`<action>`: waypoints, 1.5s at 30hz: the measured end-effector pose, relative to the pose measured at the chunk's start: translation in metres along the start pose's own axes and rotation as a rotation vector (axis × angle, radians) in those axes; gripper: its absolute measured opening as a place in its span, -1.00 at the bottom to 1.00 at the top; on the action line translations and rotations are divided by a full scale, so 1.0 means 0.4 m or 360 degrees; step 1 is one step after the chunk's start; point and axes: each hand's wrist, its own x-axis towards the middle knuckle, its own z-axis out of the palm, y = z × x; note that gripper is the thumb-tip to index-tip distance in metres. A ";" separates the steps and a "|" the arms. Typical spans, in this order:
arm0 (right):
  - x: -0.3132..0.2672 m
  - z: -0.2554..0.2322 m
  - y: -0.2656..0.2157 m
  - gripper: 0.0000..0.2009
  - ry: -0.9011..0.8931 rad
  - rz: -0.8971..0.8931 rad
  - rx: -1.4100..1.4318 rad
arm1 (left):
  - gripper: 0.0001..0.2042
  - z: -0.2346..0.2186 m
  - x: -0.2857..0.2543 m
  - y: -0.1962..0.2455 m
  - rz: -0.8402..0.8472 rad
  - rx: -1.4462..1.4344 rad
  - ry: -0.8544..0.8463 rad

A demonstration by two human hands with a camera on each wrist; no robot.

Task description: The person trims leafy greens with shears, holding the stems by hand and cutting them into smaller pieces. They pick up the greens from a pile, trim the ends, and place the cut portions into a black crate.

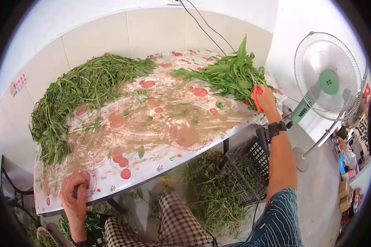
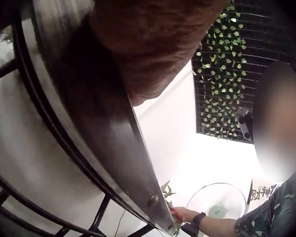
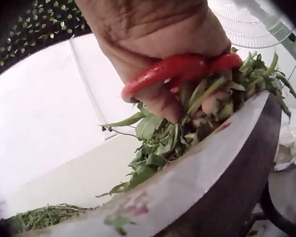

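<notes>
My right hand (image 1: 269, 102) is at the right end of the table, with fingers through the red handles of a pair of scissors (image 1: 257, 99). The scissors' blades go in among a pile of leafy green stems (image 1: 231, 74). In the right wrist view, the fingertips reach down into the stems (image 3: 158, 148) below the red loops. My left hand (image 1: 74, 193) rests at the front left edge of the table with its fingers bent. A dark patch shows between thumb and fingers, and I cannot tell whether it is a held thing.
A larger heap of limp greens (image 1: 86, 86) curves along the table's (image 1: 148, 119) back left. Soil and leaf bits smear the flowered cover. Below stand a black crate (image 1: 251, 164) and loose greens (image 1: 210, 185) on the floor. A standing fan (image 1: 327, 78) is at the right.
</notes>
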 end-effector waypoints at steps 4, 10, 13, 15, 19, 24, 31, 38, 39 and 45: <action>-0.021 -0.019 0.025 -0.61 0.0112 0.0035 0.0184 | -0.95 -0.005 -0.005 0.006 -0.0015 0.0006 -0.0012; -0.086 -0.099 -0.023 -0.60 0.0002 0.0302 0.0087 | -0.96 -0.008 -0.006 0.008 0.0046 0.0081 -0.0035; -0.082 -0.055 0.008 -0.62 0.0057 0.0063 0.0012 | -0.97 -0.010 -0.006 0.007 0.0045 0.0091 -0.0048; -0.068 -0.032 0.008 -0.71 0.0083 -0.0002 -0.0077 | -0.97 -0.010 -0.006 0.006 0.0014 0.0066 -0.0050; -0.045 -0.001 -0.054 -0.75 0.0027 -0.0005 -0.0327 | -0.96 -0.007 -0.005 0.014 0.0038 0.0121 -0.0031; 0.001 0.023 -0.017 -0.69 -0.0007 -0.0027 -0.0176 | -0.96 -0.007 -0.003 0.013 0.0087 0.0127 -0.0036; 0.035 0.042 0.069 -0.68 -0.0005 -0.0005 0.0690 | -0.94 -0.007 -0.003 0.011 0.0113 0.0116 -0.0026; -0.033 -0.015 -0.097 -0.78 0.0217 0.0010 -0.0458 | -0.94 -0.010 -0.003 0.016 0.0144 0.0144 -0.0031; -0.032 -0.009 -0.097 -0.78 0.0235 0.0010 -0.0439 | -0.94 -0.011 -0.004 0.016 0.0147 0.0152 -0.0035; 0.000 0.030 0.005 -0.52 -0.0271 -0.0005 0.0218 | -0.92 -0.007 -0.003 0.010 0.0149 0.0118 -0.0032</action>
